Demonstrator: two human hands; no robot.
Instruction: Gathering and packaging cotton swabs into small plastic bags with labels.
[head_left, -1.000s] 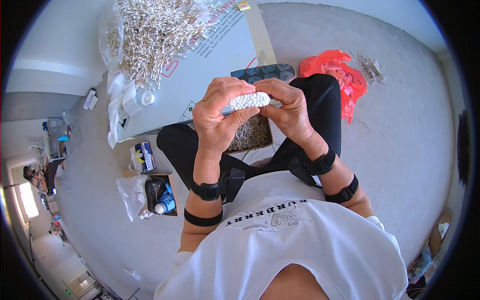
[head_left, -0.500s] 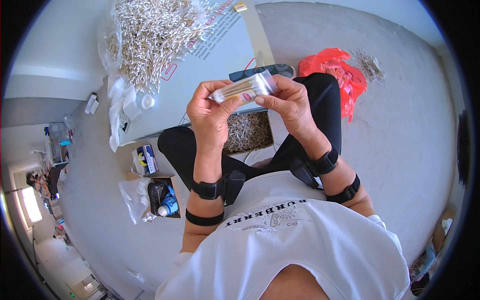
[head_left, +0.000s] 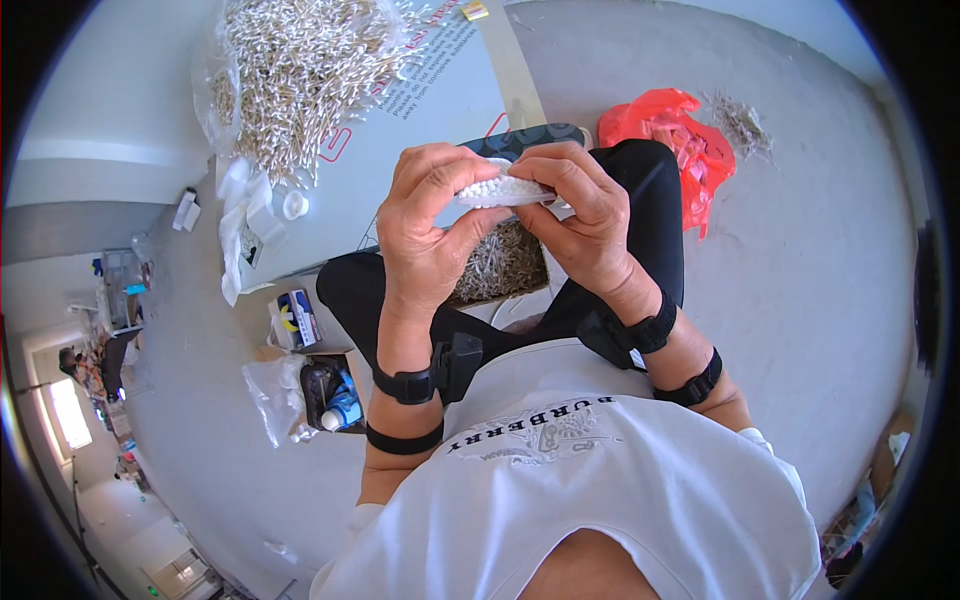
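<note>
Between my two hands is a small clear bag of cotton swabs, its packed white tips facing up toward me. My left hand pinches its left end, with fingers on the far side and thumb on the near side. On the right end, my right hand grips it in the same way. Below my hands, between my legs, a cardboard box holds many loose cotton swabs, partly hidden by my left hand. A large heap of cotton swabs lies in an open clear bag on the table at the far left.
The pale table stands ahead of me. White strips and a white roll lie at its left edge. A red plastic bag sits on the floor at right, beside scattered swabs. At left, a carton holds a blue bottle.
The bag has turned from lying lengthwise, with the swabs' sides showing, to swab tips facing me. Both hands have shifted their grip to its two ends.
</note>
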